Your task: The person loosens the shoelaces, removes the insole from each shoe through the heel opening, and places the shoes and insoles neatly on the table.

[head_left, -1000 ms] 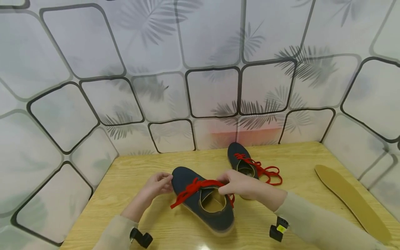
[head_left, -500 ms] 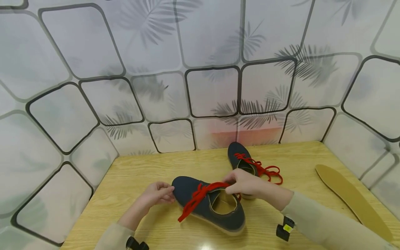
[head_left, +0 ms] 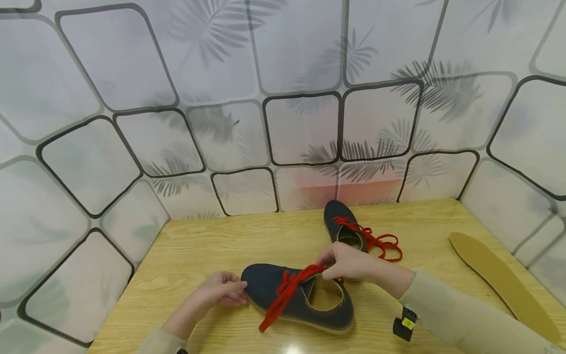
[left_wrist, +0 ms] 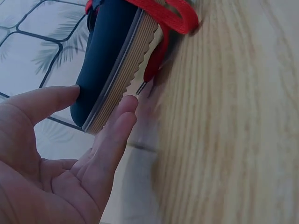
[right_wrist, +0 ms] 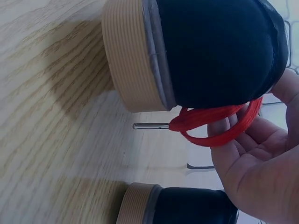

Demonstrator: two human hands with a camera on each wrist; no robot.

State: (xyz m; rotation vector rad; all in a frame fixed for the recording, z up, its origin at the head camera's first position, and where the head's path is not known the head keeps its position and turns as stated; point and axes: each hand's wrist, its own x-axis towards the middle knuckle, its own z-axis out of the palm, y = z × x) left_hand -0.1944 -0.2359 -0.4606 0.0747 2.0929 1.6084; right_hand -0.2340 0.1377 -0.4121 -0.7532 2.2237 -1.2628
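Note:
A navy canvas shoe (head_left: 265, 285) with a tan ribbed sole is held just over the wooden table, toe to the left. My left hand (head_left: 223, 290) pinches its toe, thumb (left_wrist: 65, 98) on the upper and fingers beneath the sole. At the far side of the shoe's opening, my right hand (head_left: 349, 260) grips the collar between thumb and fingers. Red laces (head_left: 285, 295) cross the tongue and hang over the near side. In the right wrist view, another red lace loop (right_wrist: 219, 137) with a clear tip dangles beside the fingers, below the heel (right_wrist: 215, 51).
Behind my right hand stands a second navy shoe (head_left: 338, 216), its red laces (head_left: 389, 246) loose on the wooden table (head_left: 212, 236). A tan insole-shaped piece (head_left: 499, 280) lies along the right edge. Patterned fabric walls (head_left: 243, 137) enclose the back and sides.
The shoe has turned, its toe coming nearer to me and its heel swinging right, and it now lies more sideways. Both hands have kept hold and moved with it.

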